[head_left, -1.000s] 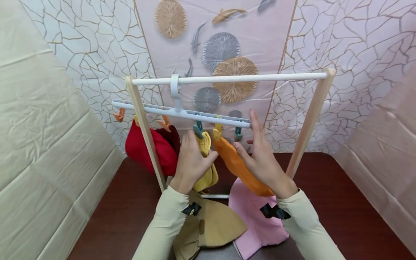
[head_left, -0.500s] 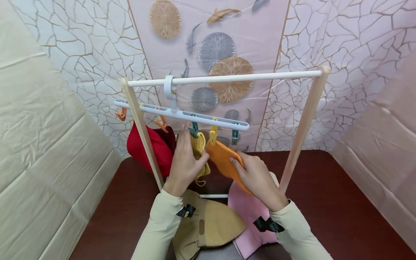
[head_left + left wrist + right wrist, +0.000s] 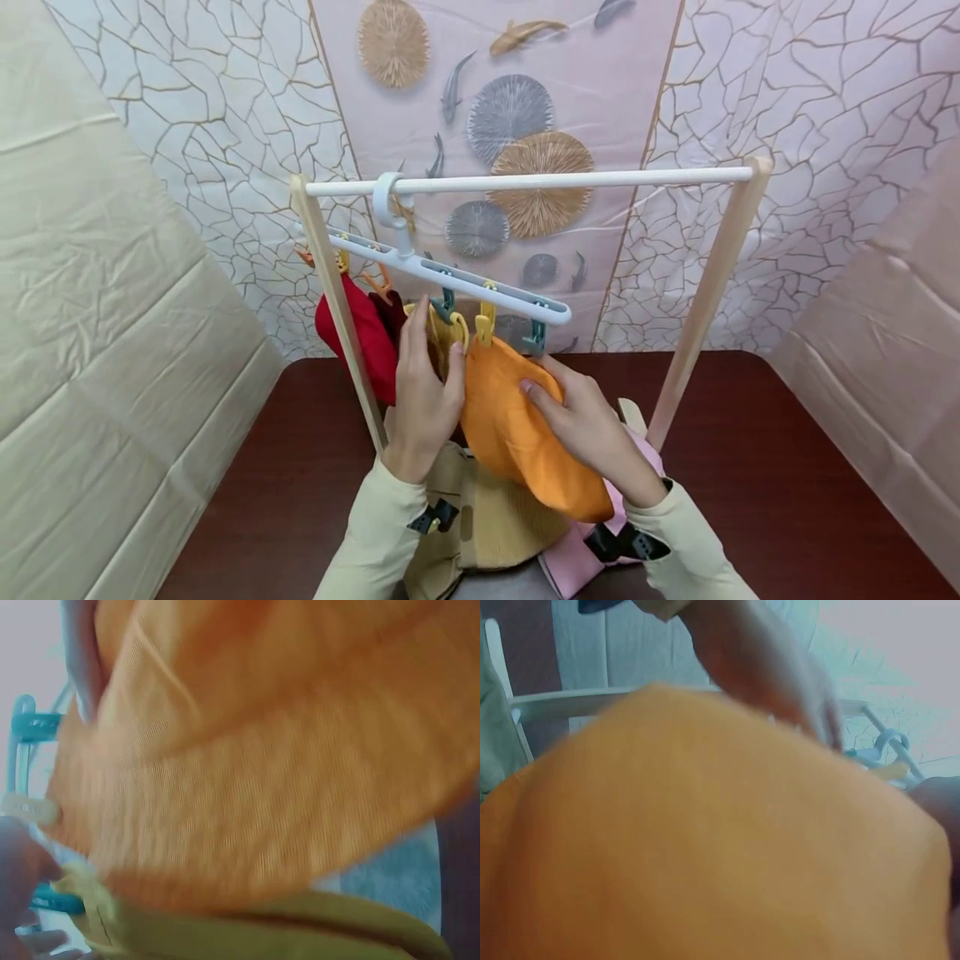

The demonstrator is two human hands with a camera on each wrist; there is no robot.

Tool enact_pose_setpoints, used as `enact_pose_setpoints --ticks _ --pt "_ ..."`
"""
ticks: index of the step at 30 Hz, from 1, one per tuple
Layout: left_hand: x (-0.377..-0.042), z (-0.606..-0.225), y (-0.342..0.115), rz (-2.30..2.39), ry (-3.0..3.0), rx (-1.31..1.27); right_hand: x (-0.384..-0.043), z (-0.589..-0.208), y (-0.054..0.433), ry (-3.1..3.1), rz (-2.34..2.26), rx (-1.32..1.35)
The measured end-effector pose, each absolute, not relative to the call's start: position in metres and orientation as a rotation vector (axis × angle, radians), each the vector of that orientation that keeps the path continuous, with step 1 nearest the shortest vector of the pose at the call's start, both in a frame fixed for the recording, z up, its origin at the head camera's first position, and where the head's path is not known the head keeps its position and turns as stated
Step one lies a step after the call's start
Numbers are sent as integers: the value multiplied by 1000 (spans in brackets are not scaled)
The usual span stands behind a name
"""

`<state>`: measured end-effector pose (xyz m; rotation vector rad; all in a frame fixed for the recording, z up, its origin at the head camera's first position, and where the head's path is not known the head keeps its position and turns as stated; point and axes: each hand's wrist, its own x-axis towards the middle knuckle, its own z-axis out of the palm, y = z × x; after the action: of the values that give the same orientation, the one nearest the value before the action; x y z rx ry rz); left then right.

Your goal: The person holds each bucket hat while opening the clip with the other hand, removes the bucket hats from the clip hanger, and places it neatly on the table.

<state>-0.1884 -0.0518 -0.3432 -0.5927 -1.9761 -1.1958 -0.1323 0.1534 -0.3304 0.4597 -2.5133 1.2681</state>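
Observation:
An orange knit beanie hangs by its upper corner from a yellow clip on the light-blue clip hanger. My right hand pinches the beanie's upper right edge, just under the end teal clip. To its left, my left hand has fingers extended upward beside a folded yellow knit piece, which hangs from another teal clip; whether they touch is unclear. Orange fabric fills most of the left wrist view and also covers much of the right wrist view.
A red knit piece hangs on the hanger's far left part. The hanger hooks over the white rail of a wooden-sided rack. A tan beanie and a pink piece lie on the dark red table.
The right hand came down from the hanger's end and took hold of the orange beanie, spreading it toward me. The hanger has swivelled, its right end nearer. The left hand shifted slightly left.

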Motion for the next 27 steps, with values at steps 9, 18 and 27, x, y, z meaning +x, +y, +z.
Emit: enact_pose_setpoints --ticks 9,18,27 --pt "-161 -324 -41 -1164 -1744 -567 -117 -330 157 -2482 1422 496" --pt "-148 -285 -50 -1590 -2108 -759 -105 -320 154 -2489 1454 588" --pt "-161 -286 -49 -1981 -1963 -755 -104 -327 152 -2472 1439 599"
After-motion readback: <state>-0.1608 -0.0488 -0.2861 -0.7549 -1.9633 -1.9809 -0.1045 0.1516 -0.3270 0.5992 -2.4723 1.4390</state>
